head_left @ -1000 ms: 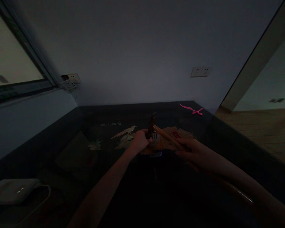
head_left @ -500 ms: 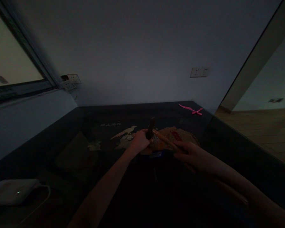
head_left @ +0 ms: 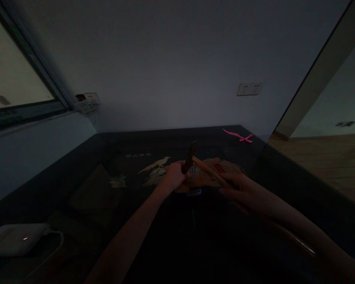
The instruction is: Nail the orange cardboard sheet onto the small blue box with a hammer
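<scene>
My right hand [head_left: 244, 192] is wrapped round the wooden handle of a hammer [head_left: 206, 169]. The handle's far end comes out below my forearm. Its dark metal head is up at the left, just in front of the fingers of my left hand [head_left: 174, 175]. Those fingers are closed at the left edge of a tan printed package [head_left: 208, 179], with a red label and a blue patch at its near edge. What they grip is hidden behind the hammer head and lost in the dim light. The package lies flat on the dark table [head_left: 121, 142].
A pink ribbon-like strip [head_left: 239, 136] lies at the table's far right corner. At the near left is a white device [head_left: 17, 238] with a small light and a white cable. Wall sockets [head_left: 248, 89] sit above the table, and a window [head_left: 14, 63] is at the left.
The hammer head has lifted a little and tilted, its top now leaning right. My right hand has shifted slightly right with the handle. My left hand stays in place.
</scene>
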Available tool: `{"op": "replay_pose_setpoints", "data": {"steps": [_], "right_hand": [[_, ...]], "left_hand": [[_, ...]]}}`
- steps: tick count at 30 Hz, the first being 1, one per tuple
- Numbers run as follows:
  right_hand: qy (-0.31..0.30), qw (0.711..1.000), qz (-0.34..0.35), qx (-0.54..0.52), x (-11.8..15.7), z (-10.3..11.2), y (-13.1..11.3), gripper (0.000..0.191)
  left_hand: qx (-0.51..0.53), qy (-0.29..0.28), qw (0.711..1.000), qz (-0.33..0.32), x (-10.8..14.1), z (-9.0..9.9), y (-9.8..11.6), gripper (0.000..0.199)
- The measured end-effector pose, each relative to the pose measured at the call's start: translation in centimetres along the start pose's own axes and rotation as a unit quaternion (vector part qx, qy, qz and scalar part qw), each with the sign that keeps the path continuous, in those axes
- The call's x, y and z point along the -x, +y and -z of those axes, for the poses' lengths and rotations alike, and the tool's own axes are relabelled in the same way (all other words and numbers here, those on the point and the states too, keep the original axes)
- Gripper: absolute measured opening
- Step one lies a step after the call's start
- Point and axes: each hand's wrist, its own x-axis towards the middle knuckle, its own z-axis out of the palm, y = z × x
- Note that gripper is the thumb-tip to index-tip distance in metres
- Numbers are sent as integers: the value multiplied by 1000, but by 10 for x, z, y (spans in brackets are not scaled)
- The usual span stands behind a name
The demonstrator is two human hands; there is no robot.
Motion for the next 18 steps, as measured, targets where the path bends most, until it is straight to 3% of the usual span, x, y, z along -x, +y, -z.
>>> {"op": "replay_pose_setpoints", "data": {"steps": [8, 15, 18], "right_hand": [[35, 998, 40, 26, 1, 2, -8, 21], [-35, 999, -23, -21, -4, -5, -1, 28], [-21, 1000, -6, -17, -3, -5, 0, 21]], "left_hand": [[34, 0, 999, -2, 2, 0, -1, 17], [36, 7, 999, -2, -1, -3, -7, 22], [31, 0, 1000, 1, -2, -4, -6, 23]]}}
